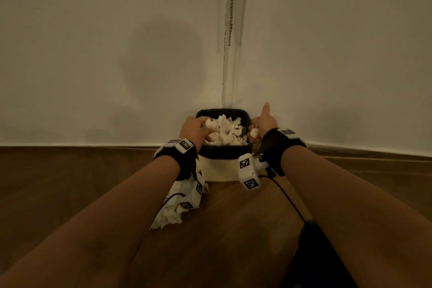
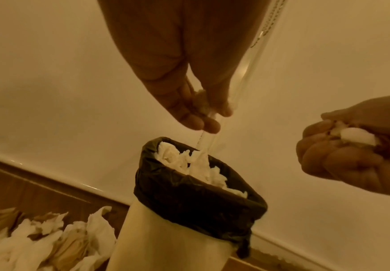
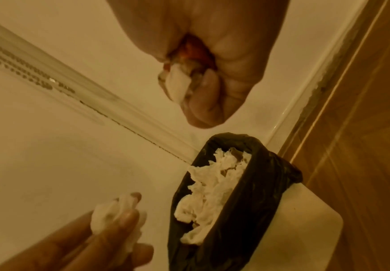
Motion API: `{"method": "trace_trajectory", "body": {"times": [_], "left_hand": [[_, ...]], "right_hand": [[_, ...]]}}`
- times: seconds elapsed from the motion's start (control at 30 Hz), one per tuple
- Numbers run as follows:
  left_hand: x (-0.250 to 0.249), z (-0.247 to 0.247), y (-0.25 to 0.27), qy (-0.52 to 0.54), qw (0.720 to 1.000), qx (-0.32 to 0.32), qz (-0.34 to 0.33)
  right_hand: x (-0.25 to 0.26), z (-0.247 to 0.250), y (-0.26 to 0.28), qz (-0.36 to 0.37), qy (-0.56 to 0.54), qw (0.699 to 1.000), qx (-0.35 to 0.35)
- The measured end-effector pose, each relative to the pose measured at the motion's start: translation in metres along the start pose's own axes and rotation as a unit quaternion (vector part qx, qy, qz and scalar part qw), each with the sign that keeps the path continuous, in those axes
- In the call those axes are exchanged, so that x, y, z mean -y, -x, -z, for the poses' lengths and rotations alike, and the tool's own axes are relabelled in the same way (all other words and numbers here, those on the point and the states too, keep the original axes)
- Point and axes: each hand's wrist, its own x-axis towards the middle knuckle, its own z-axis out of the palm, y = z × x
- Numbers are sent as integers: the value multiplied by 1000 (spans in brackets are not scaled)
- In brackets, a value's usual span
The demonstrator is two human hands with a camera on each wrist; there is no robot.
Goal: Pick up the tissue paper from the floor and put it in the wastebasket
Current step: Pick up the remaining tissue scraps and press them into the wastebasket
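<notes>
A cream wastebasket with a black liner stands in the wall corner, heaped with crumpled white tissue. My left hand hovers over its left rim and pinches a small tissue wad between fingertips that point down. My right hand is beside the right rim, thumb raised, with its fingers curled round another wad. More tissue lies on the floor left of the basket, partly hidden under my left wrist.
White walls meet behind the basket, where a clear strip with a bead chain runs down the corner. A white skirting borders the wooden floor. A black cable and a dark object sit under my right forearm.
</notes>
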Motion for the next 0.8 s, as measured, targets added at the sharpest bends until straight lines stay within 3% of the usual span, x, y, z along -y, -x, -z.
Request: {"method": "trace_trajectory", "body": {"times": [0.07,0.2,0.33,0.4,0.47,0.6,0.7,0.8], "left_hand": [[9,-3,-17,-84,996,-7,-18],[26,-10,-40,-220,974,21,-49],[38,-28,-54,-257,961,46,-86],[43,-37,-57,-259,958,63,-104],[47,-45,-57,-268,955,73,-104],[52,-56,-46,-311,937,97,-122],[57,-58,-41,-385,903,120,-147],[49,-57,-48,-353,915,165,-105]], "right_hand": [[-6,-7,-24,-10,37,999,33],[-21,-24,-61,12,82,996,34],[-28,-46,-72,42,130,989,53],[-33,-58,-76,83,282,954,60],[-43,-68,-80,167,424,889,38],[-69,-68,-83,211,582,780,88],[-77,-60,-85,199,641,731,125],[-76,-62,-81,160,679,703,136]]}}
